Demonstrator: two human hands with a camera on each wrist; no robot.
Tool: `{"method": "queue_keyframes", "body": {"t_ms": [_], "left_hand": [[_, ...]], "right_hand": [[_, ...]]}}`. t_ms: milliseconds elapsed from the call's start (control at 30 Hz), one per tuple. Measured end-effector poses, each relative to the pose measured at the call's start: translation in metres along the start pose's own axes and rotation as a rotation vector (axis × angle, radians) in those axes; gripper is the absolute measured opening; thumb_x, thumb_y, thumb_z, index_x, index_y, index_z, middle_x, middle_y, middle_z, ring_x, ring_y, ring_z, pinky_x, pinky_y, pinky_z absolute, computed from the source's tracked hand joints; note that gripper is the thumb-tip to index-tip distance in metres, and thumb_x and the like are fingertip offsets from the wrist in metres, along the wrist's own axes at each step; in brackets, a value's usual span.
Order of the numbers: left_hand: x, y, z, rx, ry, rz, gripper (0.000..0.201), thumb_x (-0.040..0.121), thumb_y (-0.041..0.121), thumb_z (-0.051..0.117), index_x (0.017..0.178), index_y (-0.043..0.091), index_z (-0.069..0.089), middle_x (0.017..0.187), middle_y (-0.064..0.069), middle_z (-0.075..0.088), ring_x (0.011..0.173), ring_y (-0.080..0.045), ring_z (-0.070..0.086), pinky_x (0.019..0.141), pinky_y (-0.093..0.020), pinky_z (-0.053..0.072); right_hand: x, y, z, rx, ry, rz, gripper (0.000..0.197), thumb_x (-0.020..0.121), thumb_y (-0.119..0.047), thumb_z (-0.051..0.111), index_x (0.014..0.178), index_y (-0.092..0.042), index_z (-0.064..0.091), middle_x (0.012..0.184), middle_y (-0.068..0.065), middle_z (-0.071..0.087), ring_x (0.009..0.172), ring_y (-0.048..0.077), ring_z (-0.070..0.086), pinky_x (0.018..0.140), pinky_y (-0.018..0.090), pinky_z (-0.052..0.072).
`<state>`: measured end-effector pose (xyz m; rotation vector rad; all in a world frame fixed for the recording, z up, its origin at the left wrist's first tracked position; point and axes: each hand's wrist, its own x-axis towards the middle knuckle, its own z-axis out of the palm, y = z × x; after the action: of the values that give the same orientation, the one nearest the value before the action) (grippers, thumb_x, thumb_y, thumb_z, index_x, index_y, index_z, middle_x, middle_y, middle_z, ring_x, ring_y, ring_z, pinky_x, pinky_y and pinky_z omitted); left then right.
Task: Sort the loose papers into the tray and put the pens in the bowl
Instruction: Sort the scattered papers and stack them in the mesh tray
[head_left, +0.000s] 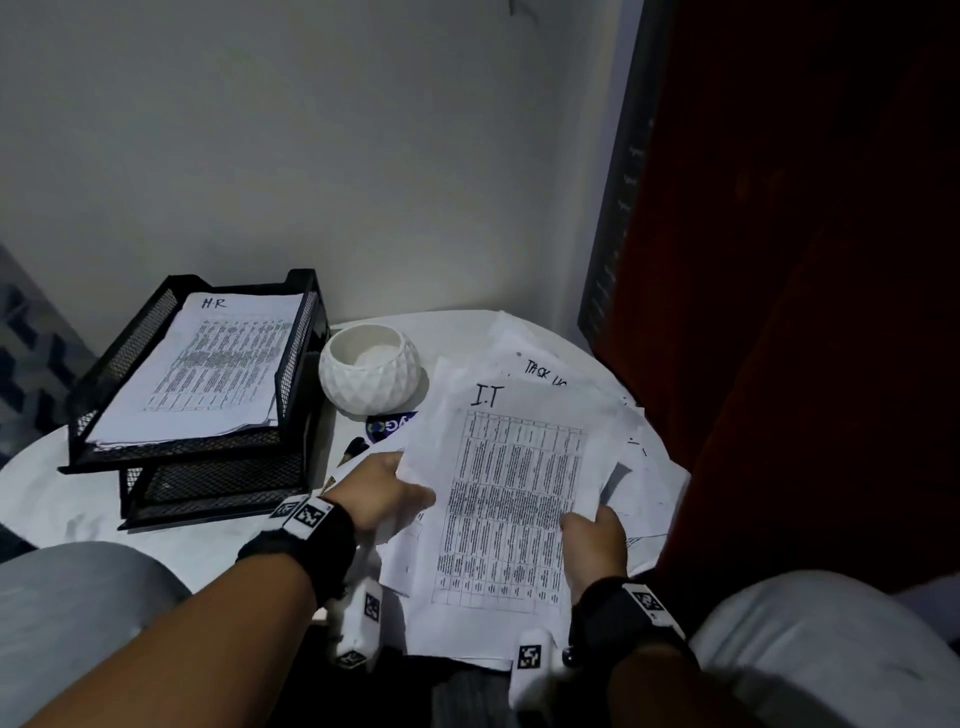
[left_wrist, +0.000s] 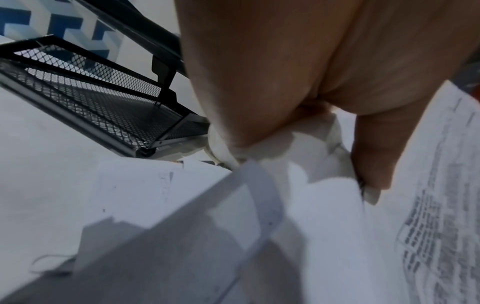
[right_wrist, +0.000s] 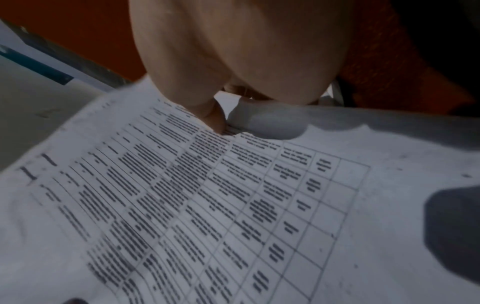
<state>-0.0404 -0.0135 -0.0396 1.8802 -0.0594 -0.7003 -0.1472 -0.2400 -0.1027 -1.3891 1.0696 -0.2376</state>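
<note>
Head view shows your round white surface set against a pale wall, with a dark red curtain on the right. On the left part of the surface stands a black mesh tray with two levels; the upper level holds a stack of papers marked "H.R" on top, and what lies in the lower level you cannot tell from here. Just right of the tray sits a white bowl with a faceted outside, and no pen shows inside it. Loose papers spread over the right half of the surface, some lying over one another. Above them you hold a sheet marked "I.T" with a printed table. Your left hand pinches its left edge, the thumb on top and the other fingers curled under. Your right hand grips the lower right edge in the same way, the thumb pressing on the printed side. Between the bowl and your left hand a dark pen lies on the surface, partly hidden by paper. Beside it a blue round sticker shows from under the sheets.
</note>
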Motion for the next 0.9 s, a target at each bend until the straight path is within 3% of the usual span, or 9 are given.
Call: {"method": "queue_keyframes", "body": {"t_ms": [100, 200, 267, 333, 433, 567, 733, 833, 900], "left_hand": [[-0.009, 0.007, 0.0, -0.027, 0.001, 0.055, 0.019, 0.073, 0.005, 0.073, 0.091, -0.001, 0.069, 0.063, -0.015, 0.059, 0.048, -0.02, 0.046, 0.049, -0.026, 0.037], [-0.014, 0.019, 0.002, -0.012, 0.022, 0.172, 0.022, 0.073, 0.0, 0.074, 0.094, 0.007, 0.072, 0.079, -0.01, 0.075, 0.064, -0.027, 0.068, 0.062, -0.039, 0.057], [-0.017, 0.03, 0.004, 0.02, 0.106, 0.285, 0.027, 0.077, 0.0, 0.076, 0.099, 0.015, 0.073, 0.09, 0.0, 0.079, 0.083, -0.013, 0.075, 0.078, -0.031, 0.061], [-0.023, 0.043, 0.007, -0.047, 0.194, 0.386, 0.029, 0.082, 0.002, 0.077, 0.105, 0.018, 0.072, 0.095, 0.01, 0.077, 0.087, 0.0, 0.073, 0.081, -0.021, 0.058], [-0.03, 0.059, 0.006, -0.172, 0.274, 0.481, 0.033, 0.082, 0.004, 0.079, 0.111, 0.015, 0.07, 0.1, 0.009, 0.076, 0.091, -0.002, 0.073, 0.083, -0.02, 0.057], [-0.035, 0.061, 0.001, -0.172, 0.287, 0.509, 0.038, 0.08, 0.006, 0.08, 0.115, 0.013, 0.066, 0.102, 0.003, 0.077, 0.094, -0.008, 0.074, 0.085, -0.026, 0.057], [-0.033, 0.052, 0.007, -0.236, 0.284, 0.469, 0.039, 0.086, -0.007, 0.061, 0.116, 0.019, 0.062, 0.108, 0.001, 0.074, 0.104, -0.015, 0.07, 0.096, -0.038, 0.055], [-0.03, 0.054, 0.018, -0.342, 0.29, 0.433, 0.039, 0.092, -0.007, 0.052, 0.113, 0.023, 0.063, 0.11, 0.001, 0.073, 0.108, -0.014, 0.067, 0.096, -0.031, 0.052], [-0.029, 0.058, 0.021, -0.426, 0.308, 0.434, 0.039, 0.095, -0.005, 0.047, 0.115, 0.023, 0.064, 0.112, 0.005, 0.072, 0.106, -0.008, 0.067, 0.09, -0.022, 0.052]], "right_hand": [[-0.011, -0.011, 0.002, 0.106, -0.028, -0.025, 0.079, 0.067, -0.032, 0.069, 0.14, -0.032, 0.04, 0.128, 0.0, 0.059, 0.111, 0.027, 0.06, 0.103, 0.048, 0.048], [-0.028, -0.04, 0.0, 0.205, -0.132, -0.158, 0.045, 0.087, -0.007, 0.058, 0.126, -0.031, 0.056, 0.114, -0.005, 0.066, 0.105, 0.022, 0.063, 0.103, 0.049, 0.048], [-0.04, -0.062, -0.003, 0.173, -0.092, -0.322, 0.038, 0.093, -0.002, 0.05, 0.113, -0.033, 0.061, 0.107, -0.005, 0.07, 0.098, 0.02, 0.067, 0.099, 0.038, 0.053], [-0.051, -0.079, -0.005, 0.122, -0.032, -0.469, 0.032, 0.099, -0.008, 0.048, 0.125, -0.025, 0.055, 0.12, -0.003, 0.065, 0.104, 0.015, 0.064, 0.094, 0.02, 0.047], [-0.064, -0.091, -0.004, 0.071, 0.002, -0.619, 0.033, 0.102, -0.016, 0.05, 0.134, -0.015, 0.047, 0.136, 0.0, 0.056, 0.123, 0.017, 0.053, 0.107, 0.03, 0.039], [-0.061, -0.083, -0.003, 0.112, 0.018, -0.629, 0.019, 0.095, -0.012, 0.057, 0.108, -0.019, 0.046, 0.108, -0.003, 0.061, 0.098, 0.018, 0.059, 0.092, 0.031, 0.045], [-0.045, -0.067, 0.003, 0.233, -0.016, -0.505, 0.038, 0.087, -0.01, 0.055, 0.111, -0.039, 0.056, 0.108, -0.004, 0.072, 0.096, 0.02, 0.069, 0.085, 0.037, 0.053], [-0.046, -0.072, 0.005, 0.25, -0.024, -0.489, 0.031, 0.09, 0.0, 0.047, 0.102, -0.028, 0.055, 0.099, 0.008, 0.069, 0.08, 0.028, 0.066, 0.069, 0.034, 0.051], [-0.047, -0.078, 0.007, 0.271, -0.014, -0.509, 0.03, 0.091, 0.005, 0.044, 0.108, -0.018, 0.055, 0.1, 0.007, 0.07, 0.084, 0.028, 0.067, 0.072, 0.032, 0.052]]}}
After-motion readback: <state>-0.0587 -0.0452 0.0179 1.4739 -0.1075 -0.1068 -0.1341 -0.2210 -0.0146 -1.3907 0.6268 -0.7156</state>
